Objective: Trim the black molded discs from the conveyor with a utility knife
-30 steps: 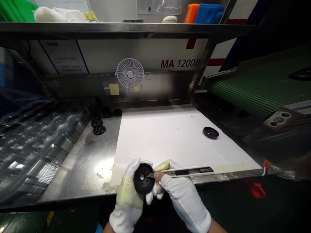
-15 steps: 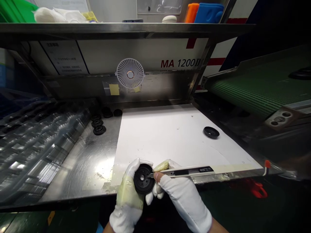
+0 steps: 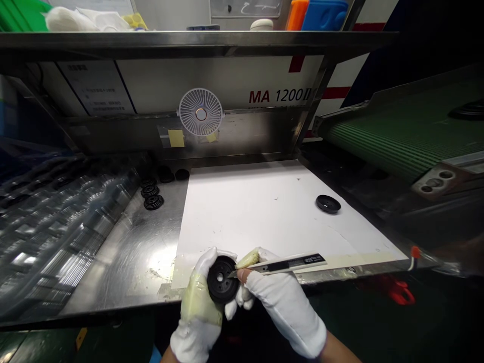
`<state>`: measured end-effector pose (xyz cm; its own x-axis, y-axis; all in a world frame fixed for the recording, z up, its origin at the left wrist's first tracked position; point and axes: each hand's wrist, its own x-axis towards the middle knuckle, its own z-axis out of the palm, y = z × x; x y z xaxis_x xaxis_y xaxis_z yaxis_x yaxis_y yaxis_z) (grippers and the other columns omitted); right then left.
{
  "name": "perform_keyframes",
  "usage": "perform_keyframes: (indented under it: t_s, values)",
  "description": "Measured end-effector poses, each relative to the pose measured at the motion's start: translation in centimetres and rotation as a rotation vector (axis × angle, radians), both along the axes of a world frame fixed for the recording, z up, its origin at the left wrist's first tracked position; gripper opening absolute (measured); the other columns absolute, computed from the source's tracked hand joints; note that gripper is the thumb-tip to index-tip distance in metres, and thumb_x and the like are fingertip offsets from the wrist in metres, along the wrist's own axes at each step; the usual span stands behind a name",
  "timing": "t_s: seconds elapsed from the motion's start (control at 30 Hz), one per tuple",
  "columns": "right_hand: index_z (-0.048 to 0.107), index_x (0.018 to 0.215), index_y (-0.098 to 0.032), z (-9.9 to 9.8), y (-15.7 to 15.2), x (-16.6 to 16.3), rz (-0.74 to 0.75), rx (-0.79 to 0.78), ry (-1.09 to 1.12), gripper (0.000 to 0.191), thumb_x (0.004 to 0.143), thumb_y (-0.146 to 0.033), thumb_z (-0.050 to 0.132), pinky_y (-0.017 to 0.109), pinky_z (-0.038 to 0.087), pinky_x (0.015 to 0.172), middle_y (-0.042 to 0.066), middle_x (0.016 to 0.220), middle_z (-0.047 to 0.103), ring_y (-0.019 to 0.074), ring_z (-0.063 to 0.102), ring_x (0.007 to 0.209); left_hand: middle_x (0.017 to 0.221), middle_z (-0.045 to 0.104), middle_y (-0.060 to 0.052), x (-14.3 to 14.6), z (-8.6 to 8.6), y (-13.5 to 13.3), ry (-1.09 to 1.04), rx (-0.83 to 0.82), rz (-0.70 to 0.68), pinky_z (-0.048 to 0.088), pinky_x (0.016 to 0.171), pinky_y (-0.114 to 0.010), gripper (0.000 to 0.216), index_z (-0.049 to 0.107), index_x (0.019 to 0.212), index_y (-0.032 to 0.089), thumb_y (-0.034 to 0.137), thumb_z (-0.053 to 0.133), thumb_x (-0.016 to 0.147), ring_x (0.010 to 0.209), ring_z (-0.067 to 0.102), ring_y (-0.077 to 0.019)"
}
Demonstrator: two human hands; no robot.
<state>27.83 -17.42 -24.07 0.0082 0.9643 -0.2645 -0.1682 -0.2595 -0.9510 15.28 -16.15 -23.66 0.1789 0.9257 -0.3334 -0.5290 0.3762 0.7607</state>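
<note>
White-gloved left hand (image 3: 198, 302) and right hand (image 3: 283, 307); black disc (image 3: 223, 279); black-and-white knife (image 3: 287, 264); green-striped belt (image 3: 412, 131) at two o'clock.

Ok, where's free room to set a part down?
White sheet is free around the black cup. Steel strip left of it, below the stacked black discs, too. Tight at the front edge: left hand on black wheel, right hand with utility knife.

Red "MA 1200II" on white machine panel (image 3: 280, 95), end hidden behind the frame post; smaller red line under it is cut off, unreadable. Notice sheet (image 3: 96, 85) on the panel's left: print too small to read. Knife (image 3: 298, 262): black label, white print, illegible.
</note>
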Motion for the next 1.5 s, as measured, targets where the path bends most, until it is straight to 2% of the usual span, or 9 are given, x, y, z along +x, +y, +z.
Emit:
perform_keyframes:
  t_s: [0.27, 0.47, 0.6, 0.67, 0.77, 0.9, 1.13, 1.37, 1.5]
  values:
    - [0.055, 0.057, -0.014, -0.5, -0.1, -0.1, -0.021, -0.009, 0.062, 0.03, 0.069, -0.04, 0.062, 0.025, 0.042, 0.046, 0.002, 0.043, 0.058, 0.0135, 0.053, 0.041, 0.083, 0.067, -0.009, 0.0, 0.1, 0.0, 0.005, -0.028, -0.008, 0.047, 0.046, -0.029, 0.035, 0.063, 0.089, 0.02, 0.033, 0.07, 0.058, 0.07, 0.062, -0.0255]
    - [0.054, 0.053, -0.015, -0.8, -0.1, -0.4, -0.054, 0.055, 0.185, 0.036, 0.076, -0.042, 0.059, 0.027, 0.043, 0.051, 0.002, 0.046, 0.057, 0.0132, 0.053, 0.044, 0.061, 0.062, -0.007, 0.8, -0.3, 0.4, -0.108, -0.068, -0.103, 0.043, 0.038, -0.026, 0.037, 0.063, 0.088, 0.015, 0.045, 0.065, 0.065, 0.052, 0.058, -0.0195]
    - [0.061, 0.07, -0.017, 0.0, 0.0, 0.6, -0.14, 0.128, 0.35, 0.016, 0.074, -0.033, 0.064, 0.026, 0.045, 0.055, 0.001, 0.064, 0.06, 0.0134, 0.056, 0.056, 0.084, 0.066, -0.011, 0.4, -0.1, 0.6, -0.171, -0.075, -0.134, 0.053, 0.06, -0.035, 0.041, 0.062, 0.095, 0.014, 0.049, 0.056, 0.074, 0.075, 0.063, -0.0242]
    - [0.063, 0.083, -0.019, 0.3, -0.1, 1.2, -0.223, 0.161, 0.341, 0.015, 0.072, -0.028, 0.067, 0.027, 0.047, 0.065, 0.001, 0.077, 0.063, 0.0146, 0.057, 0.068, 0.105, 0.062, -0.011, -0.1, 0.0, 0.6, -0.192, -0.074, -0.141, 0.051, 0.078, -0.039, 0.034, 0.061, 0.1, 0.016, 0.04, 0.057, 0.077, 0.092, 0.06, -0.0258]
    - [0.064, 0.082, -0.019, 0.5, -0.5, 1.4, -0.247, 0.161, 0.312, 0.012, 0.073, -0.026, 0.067, 0.027, 0.045, 0.067, 0.001, 0.076, 0.062, 0.0131, 0.055, 0.067, 0.104, 0.062, -0.008, -0.6, -0.6, 0.6, -0.086, -0.017, -0.123, 0.044, 0.089, -0.037, 0.026, 0.061, 0.099, 0.017, 0.022, 0.061, 0.074, 0.1, 0.057, -0.0237]
    - [0.058, 0.064, -0.019, 0.5, -1.1, 0.7, -0.232, 0.131, 0.31, 0.015, 0.073, -0.029, 0.067, 0.024, 0.039, 0.052, -0.003, 0.055, 0.051, 0.0093, 0.044, 0.049, 0.091, 0.064, -0.004, -0.5, -1.4, 0.5, 0.049, 0.059, -0.071, 0.047, 0.082, -0.028, 0.019, 0.064, 0.087, 0.019, 0.014, 0.063, 0.069, 0.093, 0.058, -0.0192]
    - [0.055, 0.061, -0.019, 0.5, -1.1, -0.1, -0.234, 0.161, 0.316, 0.019, 0.074, -0.029, 0.065, 0.024, 0.039, 0.051, -0.003, 0.053, 0.051, 0.0102, 0.045, 0.05, 0.082, 0.063, -0.005, -0.2, -0.4, 0.2, 0.011, 0.027, -0.059, 0.05, 0.078, -0.031, 0.01, 0.064, 0.075, 0.018, 0.015, 0.066, 0.066, 0.086, 0.059, -0.0212]
    - [0.051, 0.056, -0.018, 0.3, -1.3, -0.6, -0.22, 0.175, 0.354, 0.025, 0.076, -0.027, 0.063, 0.023, 0.039, 0.052, -0.004, 0.052, 0.047, 0.0088, 0.043, 0.049, 0.086, 0.061, -0.001, 0.1, -1.8, 0.1, -0.077, 0.033, -0.036, 0.05, 0.078, -0.034, 0.01, 0.059, 0.078, 0.02, 0.016, 0.063, 0.07, 0.09, 0.058, -0.0209]
    - [0.051, 0.057, -0.018, 0.2, -1.5, -0.6, -0.204, 0.176, 0.358, 0.024, 0.075, -0.026, 0.064, 0.023, 0.038, 0.049, -0.004, 0.05, 0.047, 0.0085, 0.042, 0.047, 0.083, 0.061, -0.003, 0.2, -1.2, 0.0, -0.084, 0.022, -0.039, 0.051, 0.075, -0.031, 0.011, 0.058, 0.074, 0.019, 0.013, 0.064, 0.068, 0.086, 0.059, -0.0202]
